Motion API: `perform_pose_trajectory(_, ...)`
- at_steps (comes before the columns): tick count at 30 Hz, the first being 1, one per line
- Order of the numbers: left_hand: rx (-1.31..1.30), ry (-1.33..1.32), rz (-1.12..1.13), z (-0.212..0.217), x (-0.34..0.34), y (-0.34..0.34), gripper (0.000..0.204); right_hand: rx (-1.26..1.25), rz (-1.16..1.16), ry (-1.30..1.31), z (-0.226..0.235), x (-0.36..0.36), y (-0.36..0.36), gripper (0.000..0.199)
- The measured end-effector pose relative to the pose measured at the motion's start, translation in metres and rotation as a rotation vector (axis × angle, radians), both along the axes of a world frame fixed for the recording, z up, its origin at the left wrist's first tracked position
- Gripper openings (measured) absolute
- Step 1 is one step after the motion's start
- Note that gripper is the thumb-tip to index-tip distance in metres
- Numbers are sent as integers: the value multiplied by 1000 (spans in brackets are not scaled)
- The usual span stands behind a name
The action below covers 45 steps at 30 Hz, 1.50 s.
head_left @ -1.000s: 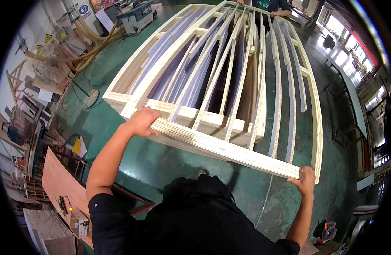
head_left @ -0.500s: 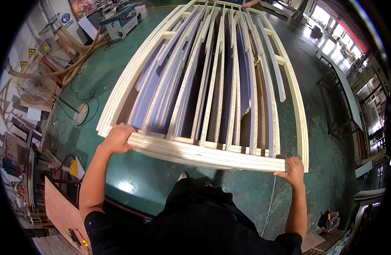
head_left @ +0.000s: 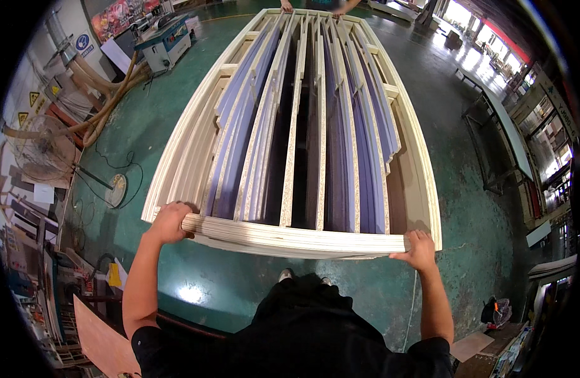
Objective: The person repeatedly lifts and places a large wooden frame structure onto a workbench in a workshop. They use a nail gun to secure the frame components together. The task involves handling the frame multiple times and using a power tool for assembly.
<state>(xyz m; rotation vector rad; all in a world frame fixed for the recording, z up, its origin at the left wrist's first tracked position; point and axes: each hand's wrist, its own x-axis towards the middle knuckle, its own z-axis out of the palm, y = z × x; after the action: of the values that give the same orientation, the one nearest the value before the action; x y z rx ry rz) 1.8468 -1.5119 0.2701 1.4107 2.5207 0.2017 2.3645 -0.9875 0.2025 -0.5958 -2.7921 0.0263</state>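
- Pale laminated-wood frame (head_left: pixel 290 239), one item: long, ladder-like, running from the person's waist at 6 o'clock away to 12 o'clock. It is carried level above the green floor (head_left: pixel 472 208), apparently so the panels inside do not slide out.
- Near end rail: a layered board edge across the lower middle, gripped at both corners. That wide hold at the two ends looks meant to share the weight and stop the frame twisting.
- Left hand (head_left: pixel 169 222), one: at 8 o'clock, grip closed round the left corner of the rail, fingers wrapped over the top edge.
- Right hand (head_left: pixel 419 249), one: at 4 o'clock, grip clamped on the right corner, thumb along the rail's edge.
- Panels on edge inside the frame (head_left: pixel 340 138): chipboard-cored sheets with purple-blue faces, standing upright side by side between the long rails; roughly eight to ten, exact count unclear where they overlap.
- Short cross blocks on the side rails (head_left: pixel 390 91): at least two visible, one on each side, bracing the outer rail.
- Second person's hands (head_left: pixel 285 7): two, at 12 o'clock on the far end rail, so the load is carried by two people.
- Standing fan (head_left: pixel 41 148), one, at 9 o'clock on the floor.
- Woodworking machine (head_left: pixel 167 41), one, at 10 o'clock, with flexible hoses (head_left: pixel 107 104) beside it; I count two or three.
- Long bench (head_left: pixel 507 135), one, at 3 o'clock, well apart from the frame.
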Motion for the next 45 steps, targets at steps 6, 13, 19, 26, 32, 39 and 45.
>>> perform_pose_trajectory(6, -66, 26, 32, -45, -42, -40, 55, 24, 7, -10, -13, -43, -28, 86)
perform_pose_trajectory(13, -67, 23, 53, -46, -47, -48, 52, -33, -7, -50, -12, -55, -33, 85)
perform_pose_trajectory(19, -41, 60, 28, -58, -54, -61, 53, -23, 11, -11, -18, -59, -37, 85)
perform_pose_trajectory(26, 41, 79, 16, -69, -49, -62, 57, -110, 16, -28, -16, -59, -43, 81)
perform_pose_trajectory(32, -210, 65, -35, -64, -61, -50, 55, -114, 14, -345, 1, -77, -38, 70)
perform_pose_trajectory(39, -190, 38, -68, -68, -70, -44, 62, -116, 50, -345, -2, -80, -31, 63)
perform_pose_trajectory(45, -202, 56, -73, -62, -66, -39, 63, -109, 27, -409, 2, -81, -27, 62)
